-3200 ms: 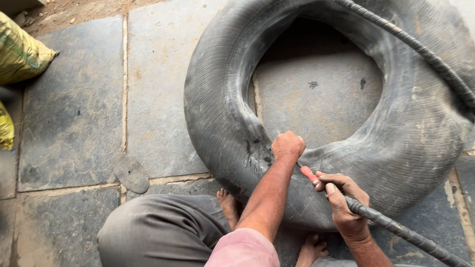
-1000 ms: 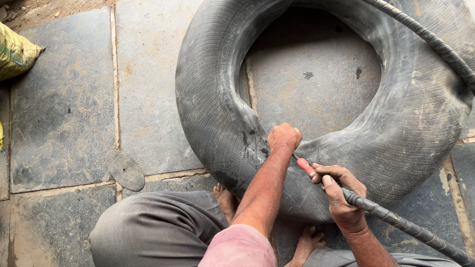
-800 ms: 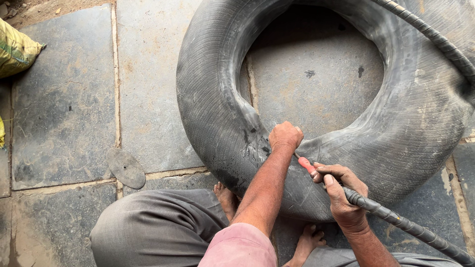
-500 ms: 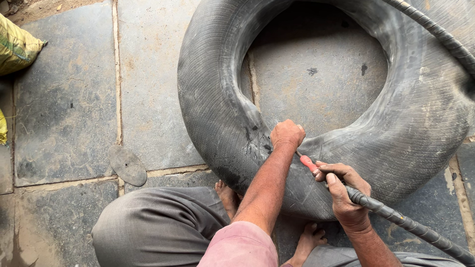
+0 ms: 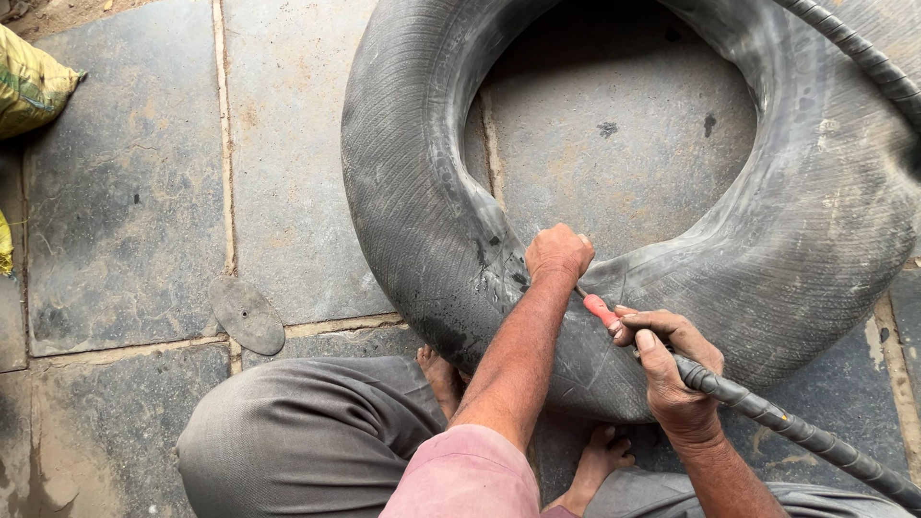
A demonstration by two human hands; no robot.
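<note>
Inner tube (image 5: 422, 221) is pressed by fisted left hand (image 5: 559, 254); right hand (image 5: 669, 369) grip closed around black hose (image 5: 787, 429).

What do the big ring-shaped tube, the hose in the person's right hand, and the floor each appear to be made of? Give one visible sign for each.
Tube: probably rubber, matte dark grey, finely ribbed and creased where it sags.
Hose: likely rubber or plastic, black with spiral ridges; its red tip looks like plastic, held in the right hand.
Floor: seemingly stone slabs, dull grey, with pale joints.
</note>
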